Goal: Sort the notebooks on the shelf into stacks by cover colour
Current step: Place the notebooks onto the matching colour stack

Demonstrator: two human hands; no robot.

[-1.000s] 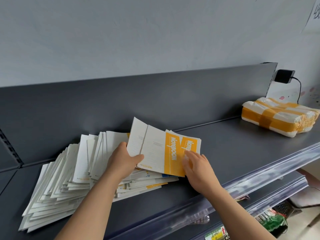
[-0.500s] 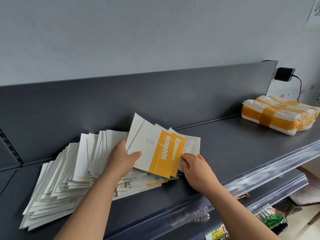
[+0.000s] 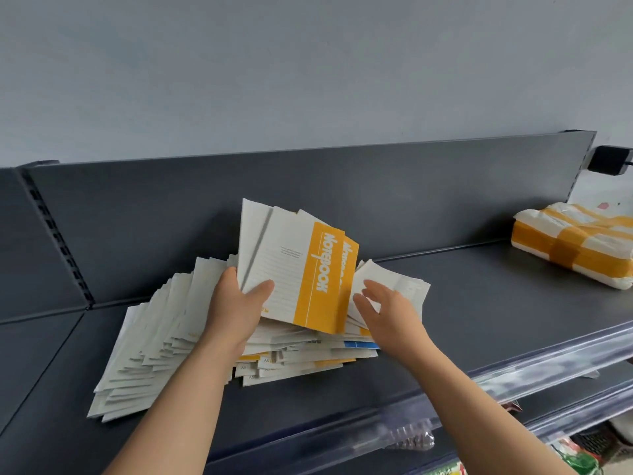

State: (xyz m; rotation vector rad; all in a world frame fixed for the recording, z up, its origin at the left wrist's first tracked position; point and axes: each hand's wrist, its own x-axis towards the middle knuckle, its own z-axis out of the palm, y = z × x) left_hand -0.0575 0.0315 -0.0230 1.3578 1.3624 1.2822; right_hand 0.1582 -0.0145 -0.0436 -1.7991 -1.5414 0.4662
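- Pale grey wall [image 3: 308,63] filled the upper half of the view, and under it stood a dark grey metal shelf [image 3: 479,303] with an upright back panel [image 3: 154,217] of the same colour.
- On the left and middle part of this shelf lay a big pile of notebooks [image 3: 164,344], spread out like a fan; most of them showed a white side.
- Some yellow edges and one blue edge [image 3: 361,345] looked out from the lower right side of the pile.
- The left hand [image 3: 236,303] gripped a few yellow-banded notebooks [image 3: 301,269] above the pile: the thumb pressed on the front cover and the other fingers were behind them.
- These notebooks were lifted and tilted, with the yellow bands and the word "Notebook" at their right side.
- The right hand [image 3: 390,313] was just to the right of the held notebooks, with the fingers loosely spread and holding nothing.
- It hovered over some white-faced notebooks [image 3: 407,286] at the right end of the pile; whether the fingertips touched them, I cannot tell.
- Far to the right on the same shelf, well apart from the pile, lay a white packet [image 3: 575,248] wrapped crosswise with brown-yellow tape.
- A black adapter [image 3: 609,159] hung on the wall just beyond the right end of the back panel.
- A clear plastic strip [image 3: 513,375] ran along the front edge of the shelf, and below it some coloured goods [image 3: 579,457] were partly visible.
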